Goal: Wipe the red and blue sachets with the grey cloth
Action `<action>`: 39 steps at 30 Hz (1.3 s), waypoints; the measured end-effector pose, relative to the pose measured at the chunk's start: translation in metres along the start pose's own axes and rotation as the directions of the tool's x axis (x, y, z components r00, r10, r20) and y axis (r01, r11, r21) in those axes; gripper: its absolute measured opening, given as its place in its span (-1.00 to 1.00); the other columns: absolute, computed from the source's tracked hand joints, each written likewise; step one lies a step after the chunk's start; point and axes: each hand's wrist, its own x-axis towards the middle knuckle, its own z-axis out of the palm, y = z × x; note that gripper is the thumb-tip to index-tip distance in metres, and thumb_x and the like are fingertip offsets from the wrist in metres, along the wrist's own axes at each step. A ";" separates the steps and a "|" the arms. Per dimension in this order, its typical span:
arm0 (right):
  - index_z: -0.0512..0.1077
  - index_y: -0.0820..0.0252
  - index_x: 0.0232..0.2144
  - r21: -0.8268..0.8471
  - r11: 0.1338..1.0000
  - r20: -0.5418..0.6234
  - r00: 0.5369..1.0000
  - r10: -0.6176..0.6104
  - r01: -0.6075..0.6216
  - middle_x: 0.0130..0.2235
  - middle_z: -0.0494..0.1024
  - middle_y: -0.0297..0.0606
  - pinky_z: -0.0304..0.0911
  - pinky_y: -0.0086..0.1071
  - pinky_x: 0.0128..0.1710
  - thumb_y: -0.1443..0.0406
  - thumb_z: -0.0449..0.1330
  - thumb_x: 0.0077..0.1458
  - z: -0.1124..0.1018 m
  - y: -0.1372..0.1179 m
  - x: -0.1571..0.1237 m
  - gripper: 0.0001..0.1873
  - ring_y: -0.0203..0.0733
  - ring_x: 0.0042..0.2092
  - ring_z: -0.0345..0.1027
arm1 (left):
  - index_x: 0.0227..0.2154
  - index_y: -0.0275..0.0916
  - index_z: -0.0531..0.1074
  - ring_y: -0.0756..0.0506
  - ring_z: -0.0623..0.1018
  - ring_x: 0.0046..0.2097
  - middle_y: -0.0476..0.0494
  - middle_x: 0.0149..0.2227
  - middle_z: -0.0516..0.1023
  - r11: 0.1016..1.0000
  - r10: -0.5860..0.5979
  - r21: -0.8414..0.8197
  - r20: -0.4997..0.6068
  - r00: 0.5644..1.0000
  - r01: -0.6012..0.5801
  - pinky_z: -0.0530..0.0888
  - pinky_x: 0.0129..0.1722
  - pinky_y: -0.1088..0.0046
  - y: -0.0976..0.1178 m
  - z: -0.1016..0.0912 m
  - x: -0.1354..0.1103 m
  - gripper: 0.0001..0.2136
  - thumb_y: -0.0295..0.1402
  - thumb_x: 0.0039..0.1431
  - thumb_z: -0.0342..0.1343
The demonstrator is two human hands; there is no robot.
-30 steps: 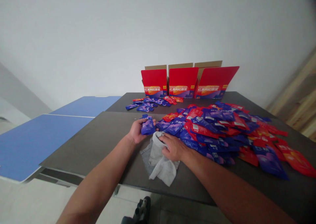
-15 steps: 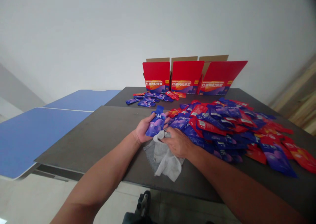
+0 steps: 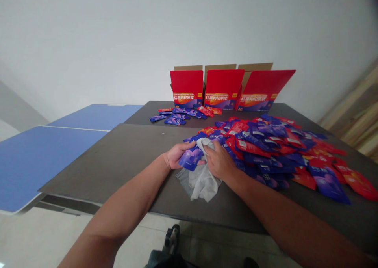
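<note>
Gripping a purple sachet [image 3: 190, 159] in the left hand [image 3: 177, 155], the person clenches a grey cloth [image 3: 203, 183] in the right hand [image 3: 218, 161] on the dark worktop [image 3: 118, 157], just beside a heap of red and purple sachets [image 3: 265, 149].

Purple sachet [image 3: 190, 159], tilted, gray cloth [image 3: 203, 183] (crumpled)

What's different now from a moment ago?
The left hand has tipped the purple pouch down from upright to nearly flat, still holding it. The right hand has pulled the grey cloth up beside it. The red cartons and pile of pouches stayed put.
</note>
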 end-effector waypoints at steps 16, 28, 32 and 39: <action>0.39 0.22 0.07 0.020 0.981 -0.085 0.978 -0.190 0.193 -0.10 0.29 -0.03 0.15 -0.15 -0.07 0.38 -0.01 0.15 0.008 0.000 -0.006 -0.55 0.01 -0.08 0.19 | -0.14 -0.39 0.46 -0.16 0.58 -0.33 -0.33 -0.30 0.57 0.991 0.038 -0.131 -0.021 0.999 -0.041 0.52 -0.31 0.30 0.004 0.004 0.007 -0.54 -0.06 0.26 -0.09; 0.46 0.07 0.02 0.029 0.964 0.094 0.960 -0.265 0.263 -0.06 0.33 -0.09 0.07 -0.18 -0.01 0.40 0.04 0.12 0.005 -0.009 -0.007 -0.56 -0.01 0.00 0.15 | -0.22 -0.43 0.50 -0.15 0.57 -0.37 -0.31 -0.37 0.57 0.995 0.029 -0.090 -0.027 0.999 -0.031 0.49 -0.34 0.36 -0.008 0.014 0.009 -0.36 0.15 0.17 -0.10; 0.37 0.13 0.10 -0.046 0.992 0.065 0.991 -0.115 0.119 -0.08 0.32 -0.05 0.11 -0.20 -0.05 0.39 -0.02 0.17 0.000 -0.012 -0.004 -0.54 -0.01 -0.03 0.17 | -0.26 -0.37 0.50 -0.05 0.50 -0.50 -0.24 -0.41 0.55 0.999 0.029 -0.038 -0.027 0.999 -0.030 0.38 -0.56 0.50 -0.011 0.012 0.013 -0.44 0.10 0.20 -0.08; 0.28 0.34 0.15 -0.107 0.993 0.006 0.999 0.054 -0.053 -0.09 0.31 0.04 0.16 -0.15 -0.08 0.40 -0.02 0.12 0.001 -0.008 -0.002 -0.48 0.07 -0.05 0.19 | -0.32 -0.31 0.46 -0.03 0.44 -0.52 -0.16 -0.53 0.45 1.000 -0.001 -0.002 -0.001 1.000 0.001 0.34 -0.62 0.55 -0.012 0.011 0.012 -0.54 0.04 0.22 -0.05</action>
